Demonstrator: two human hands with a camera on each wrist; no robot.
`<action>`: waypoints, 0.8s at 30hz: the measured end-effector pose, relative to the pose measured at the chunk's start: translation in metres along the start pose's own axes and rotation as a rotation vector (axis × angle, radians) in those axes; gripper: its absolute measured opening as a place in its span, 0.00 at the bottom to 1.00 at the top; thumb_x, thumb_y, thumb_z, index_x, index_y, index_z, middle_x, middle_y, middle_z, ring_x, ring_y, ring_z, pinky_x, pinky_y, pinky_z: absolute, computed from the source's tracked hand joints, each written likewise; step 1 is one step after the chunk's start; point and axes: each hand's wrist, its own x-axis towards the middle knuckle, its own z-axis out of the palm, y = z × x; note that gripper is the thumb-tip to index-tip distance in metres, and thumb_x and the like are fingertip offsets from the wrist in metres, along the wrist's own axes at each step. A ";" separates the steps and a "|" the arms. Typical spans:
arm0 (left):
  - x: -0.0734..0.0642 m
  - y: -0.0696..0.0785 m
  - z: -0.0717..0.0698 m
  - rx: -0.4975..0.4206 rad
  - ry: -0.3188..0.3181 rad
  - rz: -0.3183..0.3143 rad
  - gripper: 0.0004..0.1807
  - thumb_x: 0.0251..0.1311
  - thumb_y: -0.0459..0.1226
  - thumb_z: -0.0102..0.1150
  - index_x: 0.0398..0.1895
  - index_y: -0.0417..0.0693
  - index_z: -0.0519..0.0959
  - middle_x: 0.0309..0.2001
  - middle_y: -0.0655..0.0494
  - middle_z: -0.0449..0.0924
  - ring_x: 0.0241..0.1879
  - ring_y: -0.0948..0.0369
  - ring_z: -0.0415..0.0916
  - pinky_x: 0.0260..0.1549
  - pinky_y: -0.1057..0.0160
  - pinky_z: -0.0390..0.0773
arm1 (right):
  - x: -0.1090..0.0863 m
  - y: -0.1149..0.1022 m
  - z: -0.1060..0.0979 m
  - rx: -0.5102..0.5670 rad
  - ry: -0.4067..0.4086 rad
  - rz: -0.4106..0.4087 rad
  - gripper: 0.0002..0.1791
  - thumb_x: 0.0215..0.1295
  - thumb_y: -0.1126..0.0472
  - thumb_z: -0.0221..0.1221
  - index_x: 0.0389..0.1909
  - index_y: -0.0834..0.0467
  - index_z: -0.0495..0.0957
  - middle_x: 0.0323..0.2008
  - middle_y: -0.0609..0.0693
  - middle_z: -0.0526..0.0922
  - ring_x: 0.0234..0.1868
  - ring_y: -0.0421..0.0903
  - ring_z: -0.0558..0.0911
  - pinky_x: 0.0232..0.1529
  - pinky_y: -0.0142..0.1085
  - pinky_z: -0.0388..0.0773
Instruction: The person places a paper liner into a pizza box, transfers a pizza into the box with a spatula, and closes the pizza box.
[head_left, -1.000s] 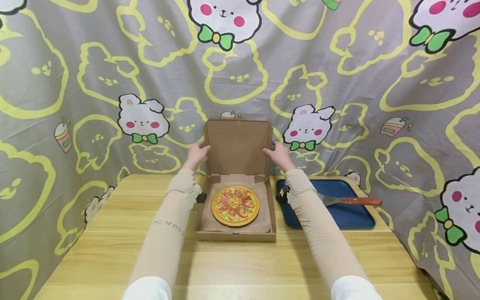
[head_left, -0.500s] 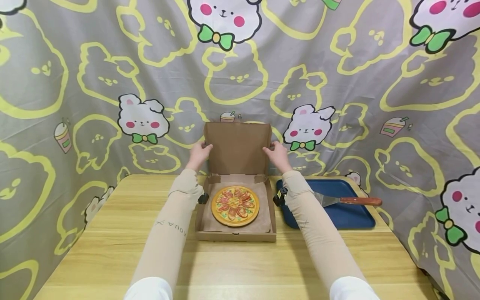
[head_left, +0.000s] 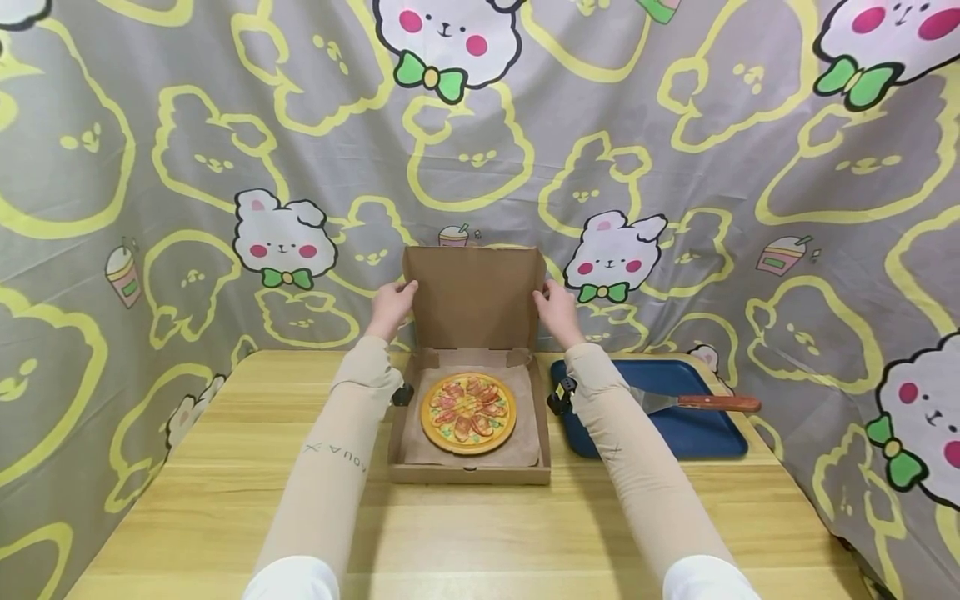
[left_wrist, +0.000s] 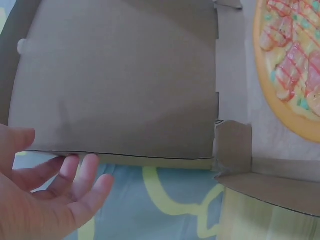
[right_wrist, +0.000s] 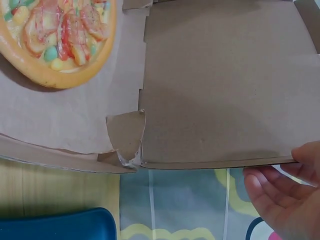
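Note:
An open cardboard pizza box (head_left: pixel 471 474) stands on the table with its lid (head_left: pixel 476 296) raised at the back. Inside, on brown paper, lies a round pizza (head_left: pixel 468 413) with a thick orange-yellow crust. My left hand (head_left: pixel 392 308) pinches the lid's left side edge; in the left wrist view its thumb overlaps the inner face and the fingers (left_wrist: pixel 86 172) are at the outer side. On the opposite edge, my right hand (head_left: pixel 558 312) holds the lid between thumb and fingers (right_wrist: pixel 260 187), the fingers partly behind the cardboard.
To the right of the box lies a blue tray (head_left: pixel 697 442), partly covered by my right sleeve. A spatula with a wooden handle (head_left: pixel 718 403) rests across it. Behind the wooden table (head_left: pixel 225 500) hangs a patterned grey curtain (head_left: pixel 480 167), close to the lid.
The lid's top edge has dropped slightly in view, and its side walls have spread a little outward. My right hand has shifted slightly outward. Pizza, tray and spatula stay put.

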 end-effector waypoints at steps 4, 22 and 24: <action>0.000 0.001 -0.002 0.017 0.022 0.018 0.29 0.68 0.49 0.51 0.65 0.40 0.71 0.62 0.41 0.75 0.49 0.45 0.80 0.47 0.51 0.82 | -0.001 0.000 -0.001 0.020 0.030 -0.015 0.12 0.72 0.59 0.52 0.39 0.66 0.74 0.39 0.65 0.84 0.39 0.60 0.82 0.43 0.49 0.78; -0.001 0.006 -0.012 0.209 0.164 0.089 0.17 0.74 0.42 0.40 0.39 0.35 0.70 0.41 0.37 0.75 0.46 0.43 0.73 0.49 0.47 0.75 | -0.007 -0.005 0.000 0.078 0.118 -0.065 0.13 0.73 0.57 0.52 0.32 0.63 0.73 0.30 0.60 0.79 0.31 0.56 0.75 0.34 0.43 0.71; -0.001 0.008 -0.012 0.198 0.181 0.106 0.17 0.74 0.43 0.41 0.38 0.36 0.71 0.41 0.37 0.76 0.45 0.43 0.73 0.48 0.47 0.74 | -0.007 -0.007 -0.001 0.072 0.137 -0.061 0.13 0.73 0.57 0.52 0.34 0.63 0.74 0.31 0.61 0.81 0.33 0.57 0.77 0.37 0.46 0.73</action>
